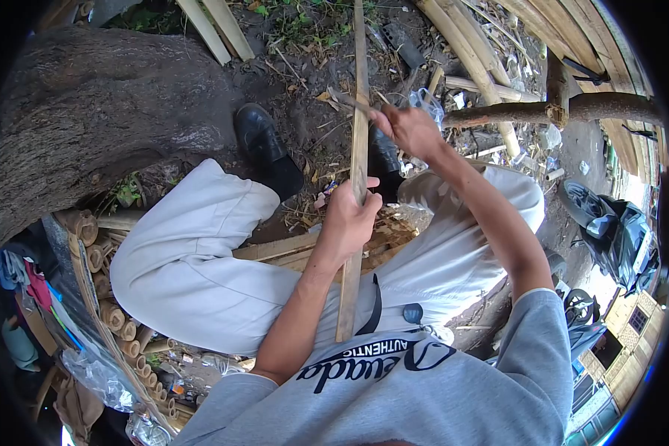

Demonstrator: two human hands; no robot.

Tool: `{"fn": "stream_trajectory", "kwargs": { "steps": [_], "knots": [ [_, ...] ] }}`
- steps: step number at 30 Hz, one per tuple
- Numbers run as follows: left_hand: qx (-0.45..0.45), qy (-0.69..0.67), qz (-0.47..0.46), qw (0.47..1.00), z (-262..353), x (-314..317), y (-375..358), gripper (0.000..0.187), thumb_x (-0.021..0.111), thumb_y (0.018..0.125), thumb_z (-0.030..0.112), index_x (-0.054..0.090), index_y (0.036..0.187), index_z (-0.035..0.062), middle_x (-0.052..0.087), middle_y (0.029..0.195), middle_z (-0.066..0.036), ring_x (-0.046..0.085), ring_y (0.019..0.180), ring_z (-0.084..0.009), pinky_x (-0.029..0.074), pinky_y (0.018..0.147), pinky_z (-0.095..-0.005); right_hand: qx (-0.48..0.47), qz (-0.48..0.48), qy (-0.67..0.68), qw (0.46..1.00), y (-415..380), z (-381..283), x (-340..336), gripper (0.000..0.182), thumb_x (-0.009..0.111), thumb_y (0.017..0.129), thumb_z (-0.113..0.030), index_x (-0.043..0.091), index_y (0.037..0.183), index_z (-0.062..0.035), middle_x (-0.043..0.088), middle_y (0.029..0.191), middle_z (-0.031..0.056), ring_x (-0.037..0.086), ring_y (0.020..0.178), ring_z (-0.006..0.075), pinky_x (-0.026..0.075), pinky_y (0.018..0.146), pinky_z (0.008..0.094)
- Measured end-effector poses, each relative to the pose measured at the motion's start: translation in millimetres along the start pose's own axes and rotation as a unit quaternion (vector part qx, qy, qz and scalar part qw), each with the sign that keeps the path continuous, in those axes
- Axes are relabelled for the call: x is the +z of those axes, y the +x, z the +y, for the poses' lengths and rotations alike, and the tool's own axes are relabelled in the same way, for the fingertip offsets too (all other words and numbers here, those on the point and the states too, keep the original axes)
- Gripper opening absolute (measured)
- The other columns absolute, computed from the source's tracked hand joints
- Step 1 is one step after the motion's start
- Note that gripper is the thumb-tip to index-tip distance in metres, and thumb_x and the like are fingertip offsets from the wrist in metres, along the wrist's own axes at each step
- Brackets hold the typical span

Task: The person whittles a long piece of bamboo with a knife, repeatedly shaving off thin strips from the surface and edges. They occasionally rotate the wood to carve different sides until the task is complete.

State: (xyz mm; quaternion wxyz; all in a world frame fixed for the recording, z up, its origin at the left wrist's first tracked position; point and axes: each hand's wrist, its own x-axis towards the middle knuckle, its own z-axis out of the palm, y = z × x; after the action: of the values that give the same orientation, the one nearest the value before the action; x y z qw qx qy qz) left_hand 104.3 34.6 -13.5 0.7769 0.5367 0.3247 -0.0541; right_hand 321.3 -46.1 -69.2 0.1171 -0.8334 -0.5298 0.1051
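A long, flat bamboo strip (360, 141) runs from my lap away past my shoes. My left hand (347, 219) is wrapped round it at about knee level, with the near end resting by my waist. Farther along, my right hand (412, 132) is closed round the handle of a knife (349, 102). The dark blade lies across the strip, overlapping it in this view.
A thick tree trunk (111, 119) lies at left, beside my bent leg. Bamboo poles (468, 52) and a branch (513, 114) stand at upper right. Cut bamboo ends (111, 316) stack at lower left. A motorcycle (609, 230) is at far right.
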Motion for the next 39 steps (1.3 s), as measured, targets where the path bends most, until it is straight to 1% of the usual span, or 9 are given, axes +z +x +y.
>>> {"fn": "stream_trajectory", "kwargs": {
  "steps": [8, 13, 17, 21, 23, 26, 29, 30, 39],
  "knots": [
    [-0.119, -0.125, -0.039, 0.984, 15.5, -7.0, -1.7, 0.046, 0.06, 0.094, 0.008, 0.048, 0.134, -0.0103, 0.056, 0.079, -0.003, 0.046, 0.052, -0.0058, 0.037, 0.041, -0.025, 0.055, 0.001, 0.096, 0.994, -9.3, -22.0, -19.8, 0.045, 0.046, 0.106, -0.042, 0.061, 0.087, -0.0043, 0.057, 0.058, 0.0228, 0.06, 0.057, 0.0445, 0.047, 0.054, 0.0529],
    [-0.196, -0.332, -0.069, 0.92, 22.0, -3.9, -11.8, 0.06, 0.064, 0.089, 0.012, 0.041, 0.141, -0.0052, 0.067, 0.102, -0.018, 0.066, 0.064, -0.0191, 0.056, 0.055, -0.0302, 0.091, -0.031, 0.061, 0.994, -34.3, -47.2, -47.3, 0.042, 0.048, 0.106, -0.04, 0.061, 0.088, -0.005, 0.057, 0.058, 0.022, 0.06, 0.058, 0.0445, 0.047, 0.054, 0.0517],
    [-0.222, -0.243, -0.176, 0.928, 25.9, -7.4, -26.6, 0.062, 0.06, 0.09, 0.012, 0.036, 0.146, 0.0011, 0.065, 0.101, -0.018, 0.07, 0.076, -0.0253, 0.062, 0.07, -0.0408, 0.091, 0.005, 0.097, 0.991, -49.7, -65.3, -72.3, 0.042, 0.048, 0.106, -0.039, 0.059, 0.085, -0.0051, 0.055, 0.057, 0.0206, 0.058, 0.057, 0.0449, 0.045, 0.053, 0.052],
    [-0.191, -0.342, -0.151, 0.907, -3.6, 0.6, -33.0, 0.071, 0.063, 0.085, 0.011, 0.031, 0.149, 0.0152, 0.065, 0.099, -0.016, 0.069, 0.071, -0.0237, 0.06, 0.066, -0.0386, 0.087, -0.011, 0.108, 0.99, -76.0, -77.4, -83.7, 0.04, 0.049, 0.106, -0.038, 0.059, 0.084, -0.0057, 0.056, 0.059, 0.0189, 0.059, 0.059, 0.0441, 0.045, 0.054, 0.0514],
    [-0.18, -0.356, -0.141, 0.906, 17.4, 7.1, -57.1, 0.067, 0.056, 0.085, 0.007, 0.035, 0.149, 0.0098, 0.064, 0.101, -0.017, 0.069, 0.079, -0.0244, 0.059, 0.073, -0.0436, 0.091, -0.017, 0.112, 0.989, -90.8, -84.2, -87.5, 0.039, 0.05, 0.105, -0.037, 0.059, 0.082, -0.0066, 0.057, 0.061, 0.0174, 0.059, 0.059, 0.0422, 0.046, 0.055, 0.0504],
    [-0.189, -0.374, -0.151, 0.895, 27.8, 11.4, -77.3, 0.055, 0.055, 0.085, 0.007, 0.047, 0.139, -0.002, 0.064, 0.104, -0.017, 0.068, 0.084, -0.024, 0.058, 0.079, -0.0434, 0.066, -0.031, 0.13, 0.989, -113.0, -95.3, -89.6, 0.037, 0.056, 0.103, -0.035, 0.057, 0.078, -0.007, 0.058, 0.063, 0.0143, 0.059, 0.055, 0.0379, 0.045, 0.051, 0.0467],
    [-0.17, -0.216, -0.176, 0.945, 10.3, 8.8, -76.9, 0.02, 0.058, 0.084, 0.009, 0.057, 0.102, -0.0005, 0.059, 0.074, -0.008, 0.057, 0.051, -0.014, 0.048, 0.046, -0.0288, 0.012, -0.026, 0.109, 0.994, -127.6, -111.7, -95.7, 0.039, 0.058, 0.101, -0.035, 0.053, 0.075, -0.0059, 0.056, 0.062, 0.0125, 0.058, 0.053, 0.0365, 0.044, 0.05, 0.0446],
    [-0.143, -0.149, -0.126, 0.97, 10.6, 18.8, -77.7, 0.01, 0.061, 0.083, 0.01, 0.053, 0.085, 0.0037, 0.05, 0.06, -0.003, 0.046, 0.039, -0.0102, 0.037, 0.035, -0.0262, -0.008, -0.016, 0.096, 0.995, -132.9, -114.8, -93.6, 0.041, 0.061, 0.099, -0.036, 0.051, 0.074, -0.0059, 0.054, 0.06, 0.0109, 0.057, 0.051, 0.0348, 0.043, 0.049, 0.0436],
    [-0.127, -0.088, -0.119, 0.981, 2.2, 17.0, -74.8, 0.006, 0.06, 0.082, 0.005, 0.058, 0.078, 0.0003, 0.048, 0.052, -0.001, 0.042, 0.036, -0.0086, 0.034, 0.034, -0.0262, -0.049, -0.004, 0.076, 0.996, -151.0, -111.8, -50.9, 0.045, 0.058, 0.099, -0.044, 0.054, 0.072, -0.0092, 0.056, 0.056, 0.0076, 0.058, 0.045, 0.0298, 0.043, 0.042, 0.0404]
  ]
}}
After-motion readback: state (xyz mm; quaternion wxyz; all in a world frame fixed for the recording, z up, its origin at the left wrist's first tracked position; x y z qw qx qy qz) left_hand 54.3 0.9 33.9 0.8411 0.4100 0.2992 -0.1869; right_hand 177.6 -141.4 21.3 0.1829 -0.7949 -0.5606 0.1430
